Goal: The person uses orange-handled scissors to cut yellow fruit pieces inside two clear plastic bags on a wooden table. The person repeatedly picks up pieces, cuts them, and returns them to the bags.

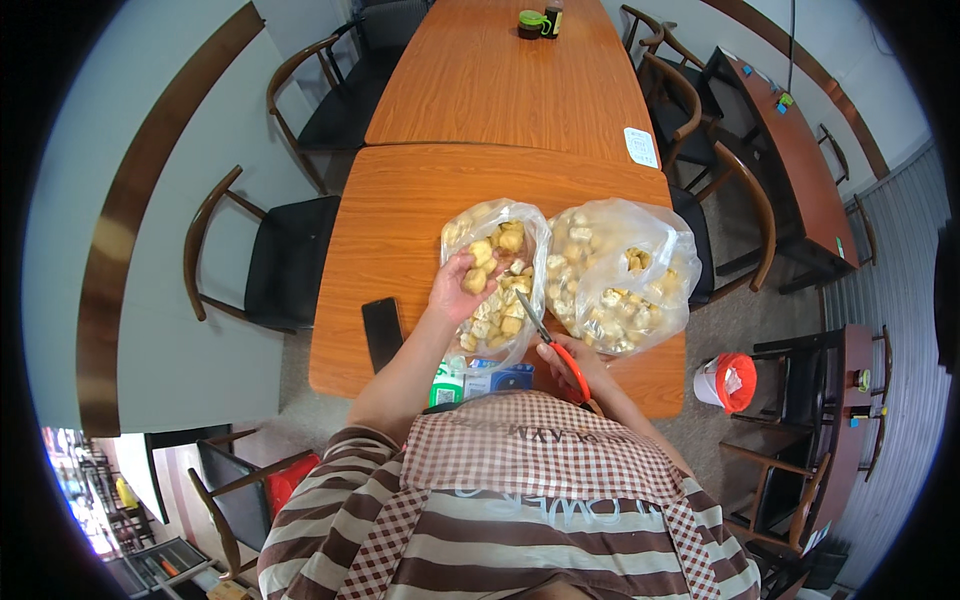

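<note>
Several golden, puffy food pieces, resembling fried tofu puffs [477, 280], rest in my left hand [454, 292], palm up over the left clear plastic bag [538, 225]. That bag gapes and holds more such pieces, some showing pale insides. Red-handled scissors [571, 366] are in my right hand [566, 360], their dark blades pointing up and left over the bag's right edge; how far apart the blades are is hard to tell. A second, fuller plastic bag [675, 232] of similar pieces stands on the right, close beside the first.
A black phone [382, 334] lies on the wooden table [390, 217] left of my forearm. Green and blue printed packages [499, 376] sit at the near edge. Farther off are a green-lidded pot [531, 27] and a bottle [553, 19]. Chairs flank the table; a red-lined bin [705, 382] stands right.
</note>
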Tool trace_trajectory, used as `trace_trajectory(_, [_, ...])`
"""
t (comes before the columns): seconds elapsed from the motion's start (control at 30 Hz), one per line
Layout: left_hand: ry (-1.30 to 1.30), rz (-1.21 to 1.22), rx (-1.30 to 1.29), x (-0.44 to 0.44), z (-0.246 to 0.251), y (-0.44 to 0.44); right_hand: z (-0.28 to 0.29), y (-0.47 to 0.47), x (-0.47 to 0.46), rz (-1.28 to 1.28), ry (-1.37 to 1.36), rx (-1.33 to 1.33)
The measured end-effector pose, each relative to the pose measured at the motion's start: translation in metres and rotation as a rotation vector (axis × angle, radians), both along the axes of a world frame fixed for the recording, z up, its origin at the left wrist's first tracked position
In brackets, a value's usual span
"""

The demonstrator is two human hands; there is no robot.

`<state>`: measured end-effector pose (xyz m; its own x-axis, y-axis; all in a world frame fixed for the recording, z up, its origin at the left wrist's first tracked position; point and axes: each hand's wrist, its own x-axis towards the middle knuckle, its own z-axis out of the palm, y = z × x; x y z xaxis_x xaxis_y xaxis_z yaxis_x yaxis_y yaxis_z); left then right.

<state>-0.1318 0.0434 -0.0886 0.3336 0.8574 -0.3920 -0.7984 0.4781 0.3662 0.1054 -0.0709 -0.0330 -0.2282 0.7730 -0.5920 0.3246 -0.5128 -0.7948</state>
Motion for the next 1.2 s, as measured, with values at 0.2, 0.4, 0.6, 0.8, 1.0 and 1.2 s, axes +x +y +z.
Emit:
trace_trajectory(0.2, [0.305,-0.04,0.07,0.006,0.002,-0.03,-0.002,-0.005,-0.002,0.015,0.113,0.091])
trace_trajectory(0.4, [0.457,-0.068,0.136,0.014,0.008,-0.035,-0.002,-0.003,0.001,0.162,-0.023,0.257])
trace_trajectory(0.6, [0.589,-0.17,0.229,0.021,0.022,-0.041,-0.009,0.005,-0.002,0.176,-0.063,0.27])
trace_trajectory(0.8, [0.613,-0.234,0.191,0.022,0.022,-0.043,-0.007,0.006,-0.01,0.137,-0.066,0.236])
trace_trajectory(1.0, [0.568,-0.194,0.171,0.004,0.026,-0.045,-0.031,0.003,-0.008,0.092,-0.16,0.296])
trace_trajectory(1.2, [0.402,-0.116,0.136,-0.005,0.022,-0.05,-0.052,0.002,-0.001,0.051,-0.146,0.288])
